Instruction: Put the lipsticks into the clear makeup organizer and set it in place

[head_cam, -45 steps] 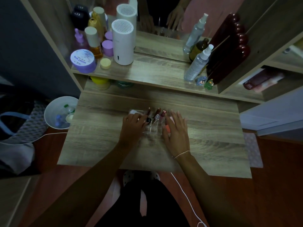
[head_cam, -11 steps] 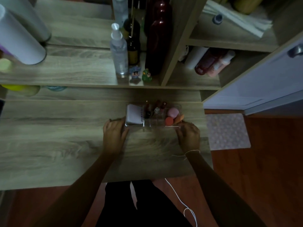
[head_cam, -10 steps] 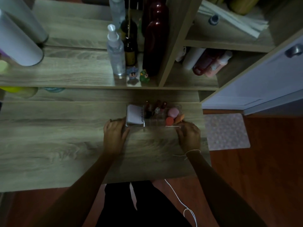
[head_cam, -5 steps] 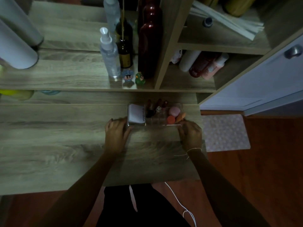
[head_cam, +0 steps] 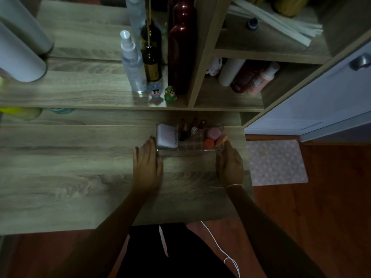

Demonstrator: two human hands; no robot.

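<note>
The clear makeup organizer [head_cam: 190, 146] sits on the wooden table [head_cam: 80, 167], near its back right corner and under the shelf edge. Several lipsticks [head_cam: 189, 128] stand in its middle compartment. A white compact [head_cam: 166, 137] fills the left one. Pink and orange sponges [head_cam: 213, 137] lie in the right one. My left hand [head_cam: 147, 163] cups the organizer's near left corner, with the fingers along the side and the thumb at the front. My right hand [head_cam: 229, 163] cups the near right corner the same way.
On the shelf above stand a clear spray bottle [head_cam: 132, 63], a brown bottle [head_cam: 151, 61], a dark red bottle [head_cam: 180, 53] and two small figurines [head_cam: 162, 93]. A white cylinder [head_cam: 20, 53] is at the left. The cubby holds bottles [head_cam: 249, 77]. A dotted mat [head_cam: 277, 161] lies beyond the table's right edge.
Over the last seconds the organizer has slid from the middle of the table to the back right, both hands moving with it. In the last half second it barely moved.
</note>
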